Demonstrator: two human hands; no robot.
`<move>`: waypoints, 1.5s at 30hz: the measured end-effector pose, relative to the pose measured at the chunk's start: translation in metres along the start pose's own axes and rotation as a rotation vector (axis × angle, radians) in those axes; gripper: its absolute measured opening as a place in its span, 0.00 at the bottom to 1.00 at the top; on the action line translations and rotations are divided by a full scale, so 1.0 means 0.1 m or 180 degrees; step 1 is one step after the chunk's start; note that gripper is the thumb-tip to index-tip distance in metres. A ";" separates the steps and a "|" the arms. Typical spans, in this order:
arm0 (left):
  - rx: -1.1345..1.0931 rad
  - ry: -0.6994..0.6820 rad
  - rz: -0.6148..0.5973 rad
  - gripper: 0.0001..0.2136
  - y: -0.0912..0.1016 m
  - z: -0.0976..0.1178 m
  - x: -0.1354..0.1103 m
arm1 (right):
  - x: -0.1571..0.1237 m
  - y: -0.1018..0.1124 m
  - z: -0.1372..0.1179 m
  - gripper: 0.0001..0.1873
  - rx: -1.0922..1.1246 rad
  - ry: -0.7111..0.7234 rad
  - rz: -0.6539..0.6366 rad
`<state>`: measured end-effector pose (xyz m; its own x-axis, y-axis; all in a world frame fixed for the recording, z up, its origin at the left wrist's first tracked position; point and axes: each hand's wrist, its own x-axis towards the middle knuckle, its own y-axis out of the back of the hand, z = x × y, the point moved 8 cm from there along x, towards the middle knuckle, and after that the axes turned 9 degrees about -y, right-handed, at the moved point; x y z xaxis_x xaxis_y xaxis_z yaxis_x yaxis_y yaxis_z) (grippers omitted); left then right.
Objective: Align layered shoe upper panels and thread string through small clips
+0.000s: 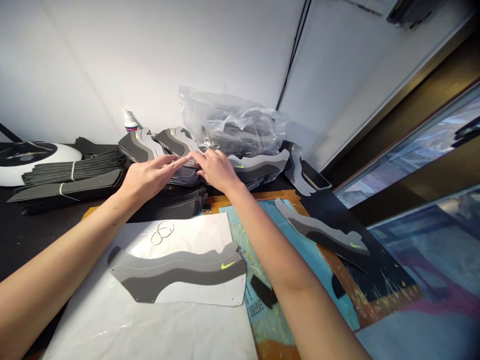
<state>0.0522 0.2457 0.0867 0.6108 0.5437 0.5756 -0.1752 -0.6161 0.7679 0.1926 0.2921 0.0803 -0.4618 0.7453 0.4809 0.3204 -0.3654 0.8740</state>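
My left hand (pixel 150 176) reaches over a stack of grey shoe upper pieces (pixel 183 176), its fingers stretched out towards the right. At the stack's right end my right hand (pixel 216 171) has its fingers bent and drawn together; what lies between them is hidden. The fingertips of both hands meet or nearly meet above the stack. Closer to me, a shoe upper piece (pixel 180 274) in grey tones with a yellow-green swoosh lies flat on a white sheet (pixel 150 330). Two thin rubber bands (pixel 163 232) rest on that sheet.
Banded bundles of dark pieces (pixel 71 186) lie left, beside a white rounded base (pixel 63 155). Behind are a clear plastic bag (pixel 240 120) and a white bottle (pixel 129 120). Right are another stack (pixel 258 167), a phone (pixel 315 175) and a loose upper piece (pixel 322 232).
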 end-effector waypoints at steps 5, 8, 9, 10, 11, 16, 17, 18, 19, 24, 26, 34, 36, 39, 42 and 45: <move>-0.0087 0.0065 -0.0045 0.19 -0.07 -0.06 -0.06 | 0.00 0.00 -0.01 0.25 -0.0216 0.0045 0.0049; -0.0065 0.0073 -0.0113 0.20 -0.11 -0.07 -0.06 | 0.02 0.01 -0.01 0.24 -0.0182 0.0017 -0.0005; -0.0074 0.0088 -0.0113 0.19 -0.11 -0.07 -0.06 | 0.03 0.01 -0.02 0.24 -0.0176 0.0011 -0.0042; -0.0084 0.0106 -0.0099 0.19 -0.11 -0.07 -0.05 | 0.03 0.01 -0.02 0.25 -0.0177 0.0005 -0.0075; -0.0088 0.0130 -0.0088 0.19 -0.11 -0.07 -0.05 | 0.03 0.00 -0.02 0.25 -0.0183 0.0001 -0.0097; -0.0128 0.0335 -0.0108 0.18 -0.09 -0.05 -0.02 | 0.03 0.01 -0.04 0.20 -0.0182 -0.0010 -0.0007; -0.0168 0.0351 -0.0120 0.19 -0.08 -0.04 -0.01 | 0.03 0.01 -0.05 0.20 -0.0174 -0.0015 0.0015; -0.0213 0.0340 -0.0128 0.19 -0.08 -0.03 -0.01 | 0.03 0.00 -0.06 0.20 -0.0171 -0.0026 0.0035; -0.0244 0.0317 -0.0143 0.20 -0.07 -0.02 -0.01 | 0.04 -0.01 -0.06 0.20 -0.0174 -0.0048 0.0052; -0.0163 0.0286 -0.0207 0.22 -0.09 -0.02 -0.01 | 0.06 -0.05 -0.06 0.19 -0.0067 -0.0217 0.0135; -0.0158 0.0266 -0.0196 0.22 -0.09 -0.03 -0.02 | 0.06 -0.05 -0.05 0.18 0.0071 -0.0246 0.0131; -0.0283 0.0157 -0.0039 0.19 0.00 -0.02 -0.02 | 0.02 -0.03 0.00 0.25 0.0480 0.0087 -0.0046; -0.0253 0.0122 -0.0039 0.19 0.01 -0.01 -0.02 | 0.01 -0.05 0.01 0.29 0.0443 0.0119 -0.0090; -0.0061 0.0026 -0.0068 0.19 0.00 0.00 -0.01 | 0.01 -0.05 0.00 0.32 0.0430 0.0159 -0.0059; 0.0019 -0.0052 -0.0055 0.18 -0.02 0.00 -0.01 | 0.01 -0.05 0.00 0.31 0.0456 0.0184 -0.0062; 0.0039 -0.0079 0.0009 0.16 -0.03 0.01 -0.01 | 0.02 -0.04 0.00 0.31 0.0458 0.0175 -0.0100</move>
<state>0.0533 0.2464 0.0836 0.6294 0.5278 0.5704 -0.1676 -0.6245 0.7628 0.1908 0.2949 0.0777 -0.5168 0.7220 0.4601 0.4185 -0.2558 0.8715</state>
